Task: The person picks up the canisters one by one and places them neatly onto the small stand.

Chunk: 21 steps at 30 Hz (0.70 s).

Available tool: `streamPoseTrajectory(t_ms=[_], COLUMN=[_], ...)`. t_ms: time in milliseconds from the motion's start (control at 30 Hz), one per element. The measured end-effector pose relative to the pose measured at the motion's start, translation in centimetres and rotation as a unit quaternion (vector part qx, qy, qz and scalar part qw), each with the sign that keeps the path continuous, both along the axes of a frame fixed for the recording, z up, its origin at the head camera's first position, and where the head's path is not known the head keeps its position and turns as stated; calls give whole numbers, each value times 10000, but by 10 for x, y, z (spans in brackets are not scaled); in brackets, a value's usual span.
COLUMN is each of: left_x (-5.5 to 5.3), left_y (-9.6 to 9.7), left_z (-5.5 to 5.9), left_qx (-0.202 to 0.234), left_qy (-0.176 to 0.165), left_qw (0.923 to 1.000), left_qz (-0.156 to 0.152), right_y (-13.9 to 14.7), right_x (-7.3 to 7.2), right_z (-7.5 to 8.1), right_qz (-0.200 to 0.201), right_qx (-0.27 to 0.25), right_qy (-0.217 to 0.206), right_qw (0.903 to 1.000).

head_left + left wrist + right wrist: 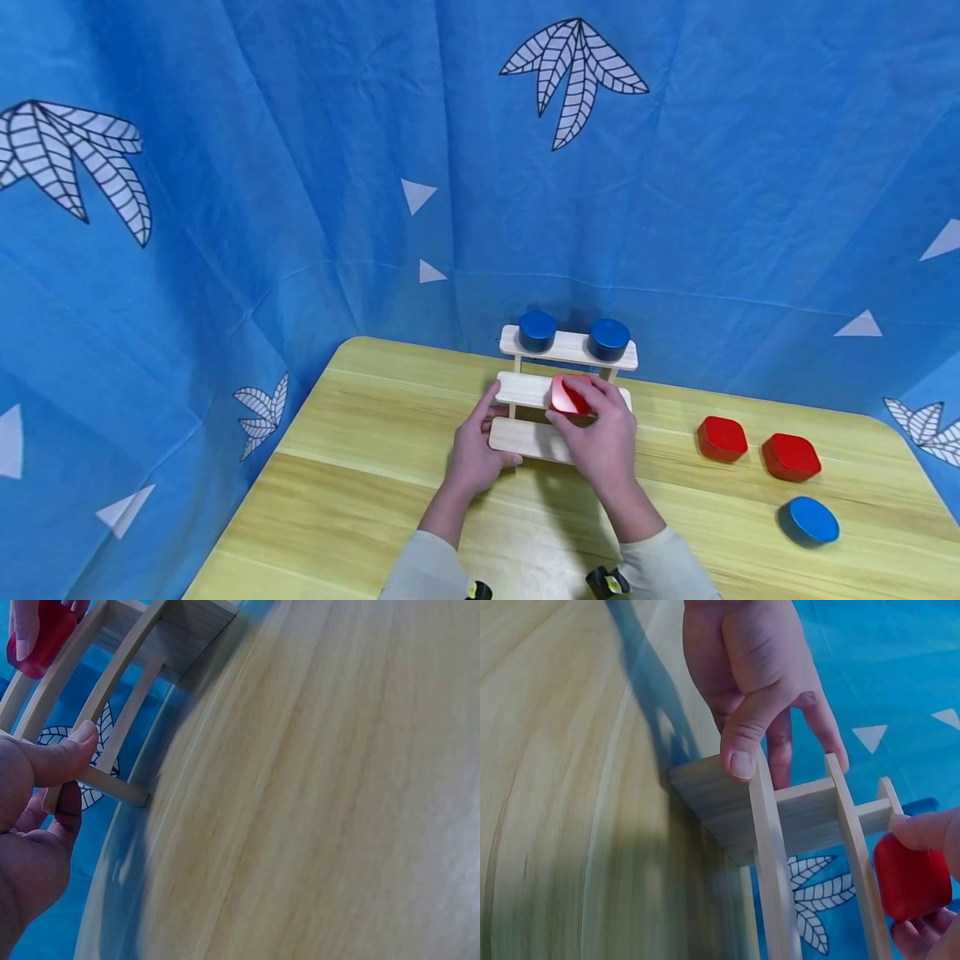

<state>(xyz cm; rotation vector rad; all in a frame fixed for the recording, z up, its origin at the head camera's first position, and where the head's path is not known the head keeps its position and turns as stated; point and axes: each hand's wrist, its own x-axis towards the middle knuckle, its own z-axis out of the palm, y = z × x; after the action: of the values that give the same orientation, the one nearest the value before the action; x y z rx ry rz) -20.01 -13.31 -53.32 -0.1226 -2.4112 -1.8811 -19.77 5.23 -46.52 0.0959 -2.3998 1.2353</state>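
Note:
A three-tier pale wooden display stand stands near the table's back edge. My left hand grips its left end, thumb and fingers pinching the lowest shelf in the left wrist view. Between the thumb and fingers of my right hand is a small red box with rounded corners, held right at the front edge of the middle shelf. On the top shelf sit two round blue tins, one at the left and one at the right. My right hand hides the stand's lower right end.
To the right on the wooden table lie two more red boxes, one nearer the stand and one farther right. A round blue tin lies in front of them. Blue patterned cloth hangs behind the table and along its left side.

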Motion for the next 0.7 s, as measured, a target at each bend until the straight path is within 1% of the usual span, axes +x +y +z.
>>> streamPoseTrajectory(t_ms=[367,500,700], left_x=[-1,0,-1], left_y=[-1,-1,-1], left_z=[-1,-2,-2], left_qx=[-43,-77,44], left_qy=[22,-16,28], left_qw=[10000,10000,10000], left_qz=[-4,-9,-60], right_y=[-9,-12,-16], right_x=[-2,-3,-8], right_z=[1,0,-2], right_qz=[118,131,152], right_qx=[-128,-162,-207], right_qy=[7,100,230], right_qw=[9998,9997,9994])
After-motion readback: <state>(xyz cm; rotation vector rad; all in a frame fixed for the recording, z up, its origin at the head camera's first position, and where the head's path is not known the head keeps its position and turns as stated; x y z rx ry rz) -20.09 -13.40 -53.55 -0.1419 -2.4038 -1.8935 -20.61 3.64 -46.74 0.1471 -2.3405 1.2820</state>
